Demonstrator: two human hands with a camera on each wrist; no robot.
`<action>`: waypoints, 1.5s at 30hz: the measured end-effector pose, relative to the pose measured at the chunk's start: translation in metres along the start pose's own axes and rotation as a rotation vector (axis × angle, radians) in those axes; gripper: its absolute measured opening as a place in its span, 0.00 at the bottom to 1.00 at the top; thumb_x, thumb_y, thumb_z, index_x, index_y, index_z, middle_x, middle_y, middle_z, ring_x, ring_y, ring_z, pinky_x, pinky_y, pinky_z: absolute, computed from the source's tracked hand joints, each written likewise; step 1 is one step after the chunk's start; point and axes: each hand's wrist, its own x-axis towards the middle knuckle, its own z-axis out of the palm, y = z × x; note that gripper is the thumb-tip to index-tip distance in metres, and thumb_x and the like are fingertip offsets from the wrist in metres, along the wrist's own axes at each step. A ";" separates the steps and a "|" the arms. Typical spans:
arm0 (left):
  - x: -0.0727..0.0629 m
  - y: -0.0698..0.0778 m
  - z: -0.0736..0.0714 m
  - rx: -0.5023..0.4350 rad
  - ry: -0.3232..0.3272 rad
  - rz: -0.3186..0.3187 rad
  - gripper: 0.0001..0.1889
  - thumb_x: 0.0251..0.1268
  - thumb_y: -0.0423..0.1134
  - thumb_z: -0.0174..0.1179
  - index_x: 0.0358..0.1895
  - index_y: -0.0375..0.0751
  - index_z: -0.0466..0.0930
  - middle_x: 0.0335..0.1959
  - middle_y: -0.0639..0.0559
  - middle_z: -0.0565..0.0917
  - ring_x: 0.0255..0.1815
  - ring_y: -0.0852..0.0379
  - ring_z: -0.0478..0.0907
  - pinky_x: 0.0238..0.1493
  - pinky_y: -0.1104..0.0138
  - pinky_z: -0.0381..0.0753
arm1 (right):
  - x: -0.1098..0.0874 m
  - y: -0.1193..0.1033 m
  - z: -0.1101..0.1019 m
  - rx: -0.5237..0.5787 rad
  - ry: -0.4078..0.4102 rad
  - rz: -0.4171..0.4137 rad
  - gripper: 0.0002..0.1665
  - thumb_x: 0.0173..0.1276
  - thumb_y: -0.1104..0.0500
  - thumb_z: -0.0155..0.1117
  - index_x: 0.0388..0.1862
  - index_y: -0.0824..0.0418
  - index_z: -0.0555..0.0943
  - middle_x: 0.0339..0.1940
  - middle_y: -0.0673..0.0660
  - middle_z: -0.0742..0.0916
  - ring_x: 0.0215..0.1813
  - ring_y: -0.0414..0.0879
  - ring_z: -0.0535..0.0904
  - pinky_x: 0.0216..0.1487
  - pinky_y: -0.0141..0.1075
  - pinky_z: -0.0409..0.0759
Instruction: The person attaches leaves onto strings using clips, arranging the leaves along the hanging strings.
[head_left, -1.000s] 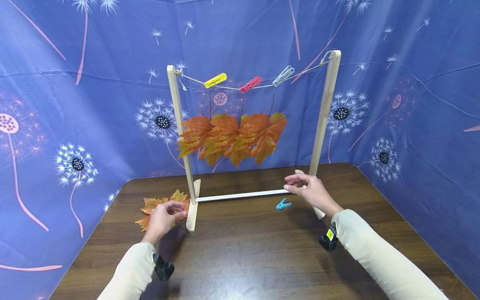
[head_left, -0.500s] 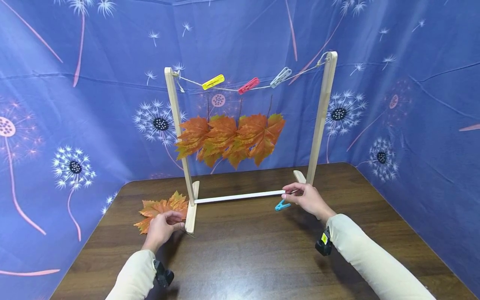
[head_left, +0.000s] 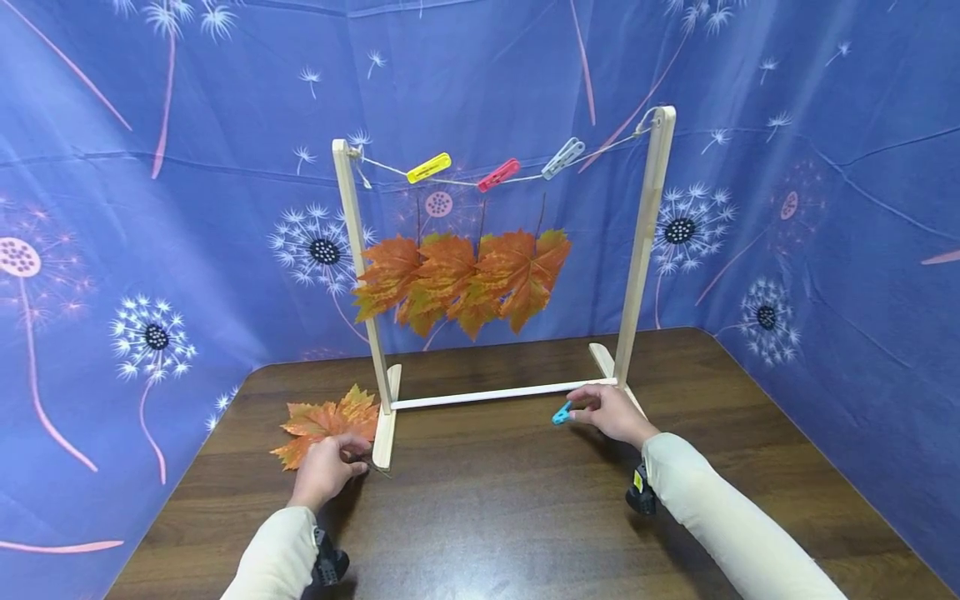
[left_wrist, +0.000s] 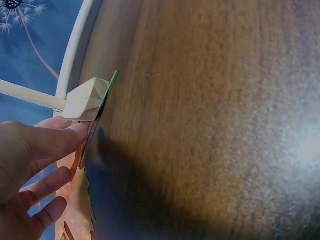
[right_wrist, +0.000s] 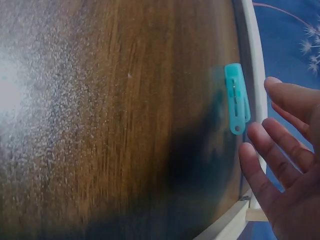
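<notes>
My left hand (head_left: 322,472) is low over the table at the near edge of an orange maple leaf (head_left: 318,421). In the left wrist view its thumb tip is right beside the thin leaf stem (left_wrist: 103,101), fingers loosely bent and spread. My right hand (head_left: 613,414) hovers beside a blue clothespin (head_left: 561,413) lying on the table. The right wrist view shows the clothespin (right_wrist: 235,99) just off the fingertips, with the thumb and fingers apart around its handle end.
A wooden frame (head_left: 645,242) stands behind the hands, joined low by a white rod (head_left: 480,396). Yellow (head_left: 429,167), red (head_left: 498,175) and grey (head_left: 562,158) clothespins sit on its string, with maple leaves (head_left: 465,279) hanging below. A blue patterned cloth (head_left: 225,208) backs the table (head_left: 480,517).
My right hand has come down and toward me, to the blue clothespin. My left hand has lowered slightly toward the leaf's stem.
</notes>
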 end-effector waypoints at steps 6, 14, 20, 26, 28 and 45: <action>-0.002 -0.001 0.000 0.028 0.005 0.004 0.12 0.48 0.27 0.76 0.36 0.45 0.88 0.35 0.51 0.89 0.34 0.50 0.83 0.37 0.53 0.77 | 0.002 0.004 0.008 -0.016 -0.015 -0.030 0.18 0.63 0.66 0.74 0.50 0.71 0.84 0.46 0.66 0.87 0.36 0.46 0.80 0.37 0.39 0.77; -0.003 -0.003 0.000 0.093 0.012 0.010 0.12 0.47 0.28 0.77 0.35 0.46 0.89 0.36 0.49 0.89 0.42 0.41 0.85 0.40 0.50 0.79 | 0.006 0.007 0.016 -0.127 -0.011 -0.075 0.19 0.59 0.67 0.76 0.50 0.69 0.85 0.48 0.66 0.86 0.38 0.50 0.83 0.40 0.42 0.80; -0.004 -0.004 0.003 0.176 0.029 0.027 0.13 0.46 0.29 0.77 0.36 0.48 0.89 0.42 0.43 0.88 0.45 0.36 0.83 0.39 0.48 0.79 | 0.006 0.007 0.018 -0.196 -0.009 -0.113 0.18 0.54 0.69 0.78 0.46 0.66 0.87 0.43 0.62 0.86 0.35 0.47 0.80 0.38 0.40 0.78; -0.005 -0.003 0.003 0.253 0.017 0.075 0.12 0.48 0.30 0.77 0.36 0.47 0.90 0.47 0.40 0.87 0.50 0.34 0.81 0.43 0.44 0.79 | 0.007 0.002 0.014 -0.200 -0.063 -0.083 0.19 0.54 0.69 0.79 0.46 0.67 0.86 0.42 0.60 0.87 0.41 0.53 0.83 0.44 0.44 0.79; -0.005 -0.002 0.002 0.273 0.018 0.103 0.10 0.47 0.30 0.78 0.33 0.48 0.90 0.43 0.44 0.87 0.47 0.36 0.82 0.42 0.45 0.79 | 0.007 0.001 0.013 -0.219 -0.083 -0.072 0.19 0.54 0.68 0.79 0.46 0.67 0.86 0.41 0.59 0.88 0.43 0.53 0.83 0.45 0.46 0.80; -0.003 0.001 0.004 0.266 -0.044 0.343 0.18 0.46 0.27 0.75 0.20 0.54 0.76 0.21 0.65 0.75 0.29 0.57 0.74 0.33 0.59 0.70 | 0.006 -0.003 0.012 -0.235 -0.110 -0.057 0.10 0.56 0.64 0.79 0.35 0.61 0.86 0.31 0.51 0.86 0.36 0.42 0.79 0.40 0.41 0.77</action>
